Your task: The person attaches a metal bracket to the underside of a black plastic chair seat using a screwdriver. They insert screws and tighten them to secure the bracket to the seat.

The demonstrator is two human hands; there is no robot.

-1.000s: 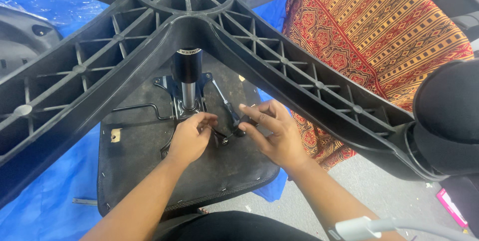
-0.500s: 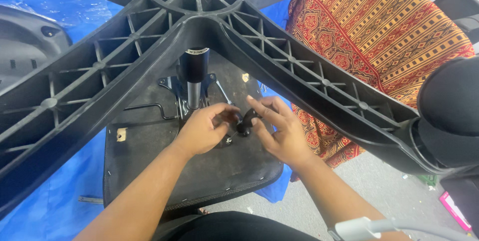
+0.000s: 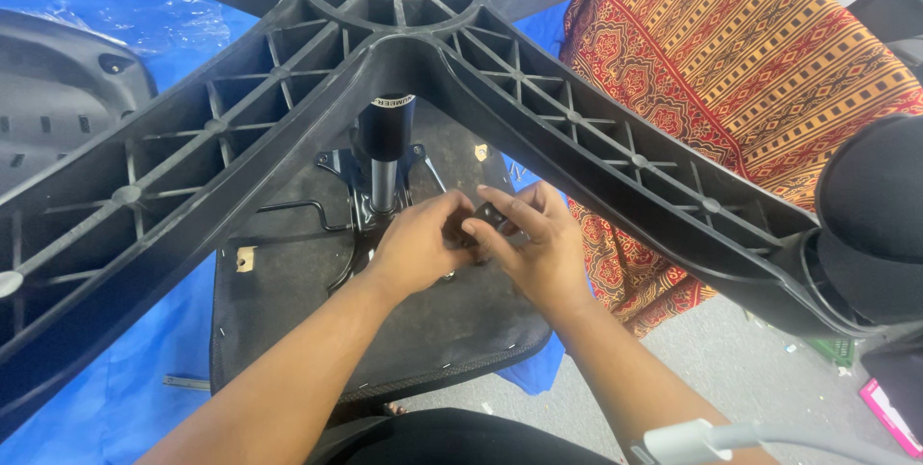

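1. An upturned office chair fills the view: its black star-shaped base (image 3: 240,138) spreads overhead, and the seat underside (image 3: 317,301) lies below on a blue tarp (image 3: 106,398).
2. The left hand (image 3: 415,246) and right hand (image 3: 534,244) meet just right of the gas cylinder (image 3: 385,152), fingers clenched together on a small black part (image 3: 484,218) (mostly hidden by the fingers).
3. The part sits over the seat's metal mechanism plate (image 3: 361,225).
4. A red and orange patterned cloth (image 3: 750,71) lies at right, near a black caster (image 3: 870,225).
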